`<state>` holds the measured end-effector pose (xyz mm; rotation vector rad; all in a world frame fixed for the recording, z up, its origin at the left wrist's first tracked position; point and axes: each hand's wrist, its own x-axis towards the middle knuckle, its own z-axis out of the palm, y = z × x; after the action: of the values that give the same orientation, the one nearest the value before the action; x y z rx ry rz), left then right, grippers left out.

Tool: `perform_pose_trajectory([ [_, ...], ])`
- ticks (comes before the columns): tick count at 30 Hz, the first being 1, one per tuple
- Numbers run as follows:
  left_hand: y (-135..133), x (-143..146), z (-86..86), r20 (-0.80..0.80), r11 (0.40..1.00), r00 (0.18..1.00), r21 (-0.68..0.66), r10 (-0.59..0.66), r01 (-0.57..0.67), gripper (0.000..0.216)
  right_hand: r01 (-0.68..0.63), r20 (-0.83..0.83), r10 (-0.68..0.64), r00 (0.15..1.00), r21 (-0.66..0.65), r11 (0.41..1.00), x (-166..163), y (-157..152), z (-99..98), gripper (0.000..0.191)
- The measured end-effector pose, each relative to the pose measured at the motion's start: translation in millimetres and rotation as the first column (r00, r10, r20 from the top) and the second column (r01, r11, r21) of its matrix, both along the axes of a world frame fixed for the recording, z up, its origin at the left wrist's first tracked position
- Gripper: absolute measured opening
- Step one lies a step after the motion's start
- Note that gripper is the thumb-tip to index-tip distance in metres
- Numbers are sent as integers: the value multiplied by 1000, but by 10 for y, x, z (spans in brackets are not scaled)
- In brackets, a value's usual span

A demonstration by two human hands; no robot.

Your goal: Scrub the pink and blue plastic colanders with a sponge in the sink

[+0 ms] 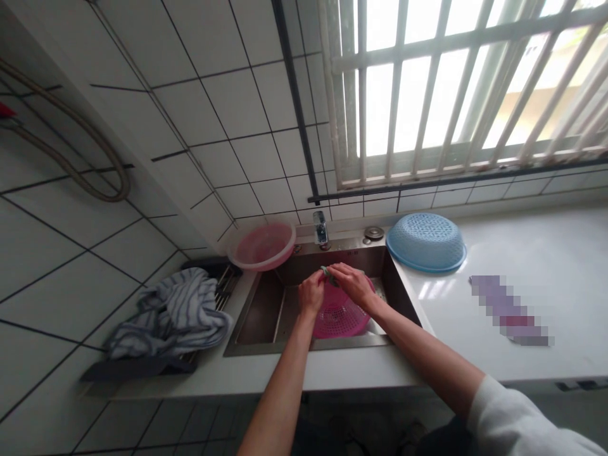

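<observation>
White-tiled walls (235, 104) and a barred window (418, 107) in soft daylight.
The window glows white between twelve and two o'clock; the dark-lined walls fill eight to twelve, dimmest at nine. A dark trim strip (295, 95) stands near twelve. The glossy white tabletop (546, 253) spreads to three o'clock, with shadow below at six.

Daylight is admitted through the barred window (451, 88), its panes (379, 111) blown out to white. Glare is reflected by the countertop (513, 234), while the wall (52, 253) at left is dimly lit. Shapes are stretched toward the edges; one patch (508, 310) is pixelated, the small green item (325, 270) softly rendered.
</observation>
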<state>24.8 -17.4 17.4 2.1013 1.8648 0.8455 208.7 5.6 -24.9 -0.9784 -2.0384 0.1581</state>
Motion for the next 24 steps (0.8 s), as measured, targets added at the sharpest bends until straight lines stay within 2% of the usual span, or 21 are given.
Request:
perform_pose_trajectory([
  [2,-2,-68,7,47,993,993,43,109,-111,26,49,-61,-50,997,-16,999,49,31,14,54],
  [5,14,-166,14,122,948,947,80,296,-307,29,230,-172,-248,953,-120,966,213,89,10,48],
  [6,22,-168,10,122,949,946,70,299,-309,29,258,-178,-281,943,-145,955,249,95,5,46],
  [8,35,-120,-7,98,973,971,51,218,-223,26,241,-149,-262,953,-148,959,247,76,-1,44],
  [10,36,-44,-25,61,994,993,34,100,-103,26,157,-99,-167,981,-102,982,159,36,5,47],
  [12,25,-4,-30,37,999,999,15,35,-36,25,55,-56,-59,997,-59,997,60,10,16,52],
  [13,17,-10,-25,35,999,999,14,38,-39,24,25,-52,-27,998,-51,998,35,11,20,54],
  [15,4,-65,-7,60,989,988,33,144,-146,24,57,-108,-64,992,-66,996,58,43,16,54],
  [17,1,-130,11,102,955,954,63,283,-290,26,180,-194,-202,960,-125,976,151,91,-6,50],
  [19,10,-146,13,116,941,939,68,323,-332,27,280,-223,-318,922,-185,942,232,122,-32,45],
  [21,25,-94,-4,85,970,970,62,229,-234,23,279,-188,-314,931,-190,941,228,116,-46,42],
  [24,38,17,-46,32,997,998,44,59,-60,24,140,-112,-153,982,-120,983,81,67,-34,43],
])
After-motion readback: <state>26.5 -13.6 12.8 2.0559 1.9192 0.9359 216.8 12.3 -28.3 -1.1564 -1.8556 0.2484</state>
